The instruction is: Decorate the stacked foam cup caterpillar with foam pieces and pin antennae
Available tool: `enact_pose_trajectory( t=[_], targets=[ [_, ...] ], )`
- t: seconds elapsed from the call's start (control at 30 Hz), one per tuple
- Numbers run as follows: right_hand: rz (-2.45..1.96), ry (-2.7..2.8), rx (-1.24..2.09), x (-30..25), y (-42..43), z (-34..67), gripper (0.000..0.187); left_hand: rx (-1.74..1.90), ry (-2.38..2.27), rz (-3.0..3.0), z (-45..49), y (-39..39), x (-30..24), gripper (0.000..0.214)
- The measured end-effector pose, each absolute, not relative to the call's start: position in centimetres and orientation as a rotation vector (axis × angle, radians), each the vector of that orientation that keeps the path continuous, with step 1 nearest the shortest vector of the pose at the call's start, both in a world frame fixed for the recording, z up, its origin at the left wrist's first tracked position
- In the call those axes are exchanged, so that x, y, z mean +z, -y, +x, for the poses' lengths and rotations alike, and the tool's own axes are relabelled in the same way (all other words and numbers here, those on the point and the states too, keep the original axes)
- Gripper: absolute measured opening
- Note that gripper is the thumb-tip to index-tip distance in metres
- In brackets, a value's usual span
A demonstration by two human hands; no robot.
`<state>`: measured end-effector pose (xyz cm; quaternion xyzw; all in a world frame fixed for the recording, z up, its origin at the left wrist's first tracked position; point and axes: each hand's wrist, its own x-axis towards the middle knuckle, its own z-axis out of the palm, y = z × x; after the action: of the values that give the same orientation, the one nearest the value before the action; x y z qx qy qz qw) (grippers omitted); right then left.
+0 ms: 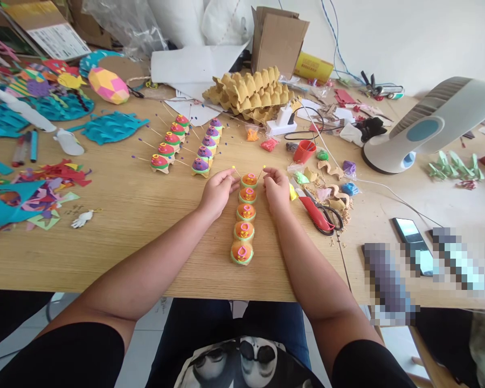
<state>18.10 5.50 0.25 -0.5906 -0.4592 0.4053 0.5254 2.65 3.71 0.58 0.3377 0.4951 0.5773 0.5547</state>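
An egg-carton caterpillar [243,231] with orange humps, green bands and pink and yellow trim lies lengthwise in front of me. Around its far end, my left hand [218,192] pinches a thin yellow-tipped stick [236,172] on the left side. My right hand [278,189] has its fingers closed round a matching stick [262,172] on the right. Both sticks lean outward from the far hump; whether their lower ends are pushed in is too small to tell. Farther left stand a red caterpillar [172,138] and a purple caterpillar [207,146], each bristling with blue-tipped sticks.
Red-handled scissors [317,213] and a red cup [304,152] lie right of my hands, among small bags of coloured clay. A white fan [416,129] and a phone [413,245] are farther right. Egg cartons [250,94] are stacked behind; paper scraps [52,188] cover the left.
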Motion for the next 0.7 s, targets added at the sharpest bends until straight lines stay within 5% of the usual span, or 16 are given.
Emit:
enact_pose_trajectory(
  t=[0.4, 0.7],
  targets=[
    [-1.252, 1.032, 0.883, 0.5, -5.1, 17.9, 0.024, 1.444, -1.162, 0.847, 2.5, -4.0, -0.1, 0.025],
    [-1.119, 0.96, 0.686, 1.6, -4.4, 18.2, 0.008, 1.869, -1.09, 1.246, 1.3, -3.9, 0.2, 0.043]
  ],
)
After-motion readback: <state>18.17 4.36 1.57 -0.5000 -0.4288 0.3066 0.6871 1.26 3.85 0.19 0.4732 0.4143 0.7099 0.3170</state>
